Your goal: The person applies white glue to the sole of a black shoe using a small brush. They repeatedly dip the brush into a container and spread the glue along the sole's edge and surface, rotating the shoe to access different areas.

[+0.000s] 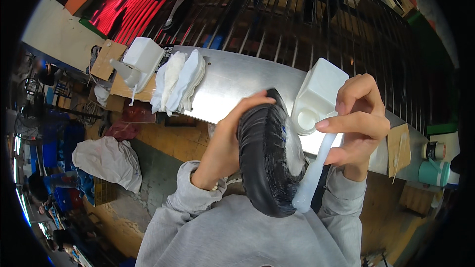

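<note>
My left hand (227,136) is wrapped round the far-left side of a black shoe upper (257,163), held upright close to my chest. Its underside faces right and shows a whitish patch (294,151) inside the wrinkled black edge. Between the thumb and fingers of my right hand (363,113) is a pale, translucent brush (316,168). The brush points down, and its wide end meets the near lower edge of the shoe upper. Just beyond the brush stands a white plastic pot (321,86) with a round opening.
A metal bench (237,76) runs in front of me, with a barred conveyor (277,20) behind it. Stacked white cloths (180,81) and another white container (143,59) with a nozzle sit left. At right are a teal jug (434,172), a small jar (433,150) and cardboard (399,151).
</note>
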The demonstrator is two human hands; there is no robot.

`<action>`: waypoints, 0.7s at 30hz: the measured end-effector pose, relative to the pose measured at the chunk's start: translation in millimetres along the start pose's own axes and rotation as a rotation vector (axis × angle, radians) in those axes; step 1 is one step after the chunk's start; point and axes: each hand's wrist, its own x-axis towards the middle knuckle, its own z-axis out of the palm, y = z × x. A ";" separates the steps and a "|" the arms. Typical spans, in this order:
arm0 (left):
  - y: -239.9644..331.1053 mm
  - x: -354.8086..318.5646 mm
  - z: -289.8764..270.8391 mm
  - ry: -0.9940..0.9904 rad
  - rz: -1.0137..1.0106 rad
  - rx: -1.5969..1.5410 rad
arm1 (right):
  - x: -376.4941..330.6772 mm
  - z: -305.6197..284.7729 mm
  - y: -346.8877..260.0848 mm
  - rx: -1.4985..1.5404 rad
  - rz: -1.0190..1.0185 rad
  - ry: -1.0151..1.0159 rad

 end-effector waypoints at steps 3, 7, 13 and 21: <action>-1.5 -8.7 9.2 -0.077 -0.132 -0.142 | 2.8 6.0 7.7 0.033 -0.048 0.004; -1.8 -8.1 7.7 -0.238 -0.041 -0.143 | 2.3 2.4 9.9 0.030 -0.078 -0.026; -12.6 -9.7 11.6 -0.338 -0.111 -0.238 | 1.1 6.0 2.4 -0.028 0.111 0.002; -8.2 -11.6 15.2 -0.380 -0.184 -0.376 | 4.4 0.3 3.9 -0.009 -0.009 -0.040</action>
